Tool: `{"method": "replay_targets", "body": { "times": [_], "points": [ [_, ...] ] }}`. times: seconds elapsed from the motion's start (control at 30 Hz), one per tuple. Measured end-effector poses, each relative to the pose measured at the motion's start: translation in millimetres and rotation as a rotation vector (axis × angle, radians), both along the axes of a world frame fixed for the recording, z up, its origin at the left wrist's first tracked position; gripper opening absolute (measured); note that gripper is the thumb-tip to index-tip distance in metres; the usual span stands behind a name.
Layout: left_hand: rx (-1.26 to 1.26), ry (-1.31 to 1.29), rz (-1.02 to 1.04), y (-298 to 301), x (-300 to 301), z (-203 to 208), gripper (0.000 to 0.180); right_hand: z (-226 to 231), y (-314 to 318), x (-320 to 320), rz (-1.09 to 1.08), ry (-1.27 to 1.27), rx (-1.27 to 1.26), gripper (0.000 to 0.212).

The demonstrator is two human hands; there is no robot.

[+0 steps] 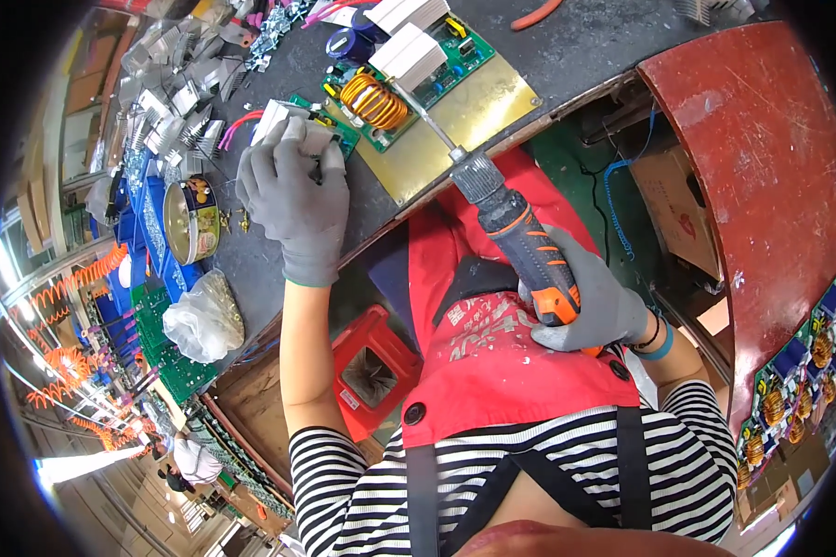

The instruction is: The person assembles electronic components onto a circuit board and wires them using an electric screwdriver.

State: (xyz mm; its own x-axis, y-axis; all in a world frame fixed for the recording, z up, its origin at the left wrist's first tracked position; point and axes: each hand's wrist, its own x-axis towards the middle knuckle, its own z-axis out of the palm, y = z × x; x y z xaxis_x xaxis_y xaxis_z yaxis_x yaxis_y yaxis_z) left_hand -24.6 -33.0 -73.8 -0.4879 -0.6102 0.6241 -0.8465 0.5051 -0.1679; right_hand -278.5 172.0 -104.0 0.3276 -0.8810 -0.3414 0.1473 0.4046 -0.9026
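Observation:
My right hand (585, 292), in a grey glove, is wrapped round the handle of a black and orange electric screwdriver (531, 249). Its long bit reaches up to the left, and the tip lies beside a copper-wound coil (373, 100) and a silver heat sink (407, 56) on a green circuit board (476, 58). Under that board is a shiny brass-coloured plate (503, 93) at the bench edge. My gloved left hand (295, 186) curls its fingers over a smaller circuit board (347, 137) with a light metal heat sink and red wires, left of the plate. The fingertips are partly hidden.
Loose heat sinks (163, 102) and small metal parts pile at the far left. Nearer stand a round tin (193, 221) and a plastic bag (204, 317). A red stool (372, 357) is below the bench, a red panel (752, 148) at right. Orange-handled pliers (536, 14) lie at the back.

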Motion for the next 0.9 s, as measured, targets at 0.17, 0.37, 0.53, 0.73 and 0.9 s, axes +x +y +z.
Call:
{"method": "replay_targets", "body": {
  "times": [0.17,0.37,0.53,0.73,0.9],
  "points": [
    [-0.052,-0.018,0.027,-3,-7,-1,0.032,-3,-4,1,0.064,0.018,0.001,0.097],
    [-0.036,-0.066,-0.004,3,2,5,0.038,-5,-7,5,0.123,-0.017,-0.008,0.094],
    [0.022,-0.139,-0.009,6,8,7,0.050,-8,-19,9,0.230,-0.029,0.000,0.090],
    [0.018,-0.135,-0.050,1,11,5,0.048,-9,-30,13,0.242,-0.042,-0.015,0.091],
    [0.020,-0.136,-0.066,3,9,8,0.046,-10,-35,15,0.243,-0.059,0.024,0.091]
  ]
}}
